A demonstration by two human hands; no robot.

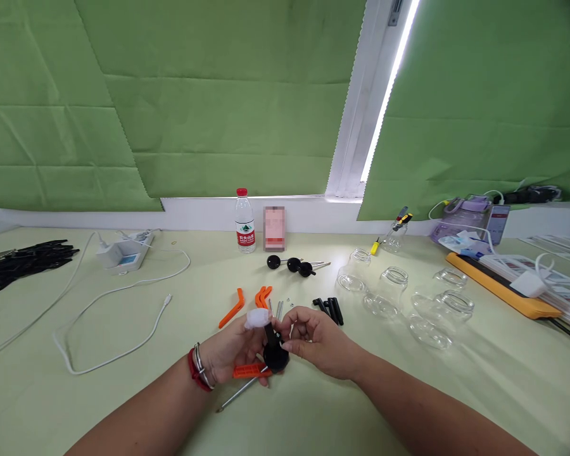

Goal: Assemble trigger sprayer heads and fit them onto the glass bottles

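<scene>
My left hand is closed around a round black plastic cap with a dark neck. A thin metal rod sticks out of it toward the lower left. An orange plastic handle lies across the fingers below the cap. Something whitish covers the tip of my left thumb. My right hand pinches at the right side of the cap, its fingertips touching there; any small part between them is too small to make out. Just beyond the hands are loose orange handles and black tubular pieces.
Several clear jars stand to the right. More black caps with rods lie behind the hands, near a water bottle. A white cable loops across the left side. An orange-edged case sits far right.
</scene>
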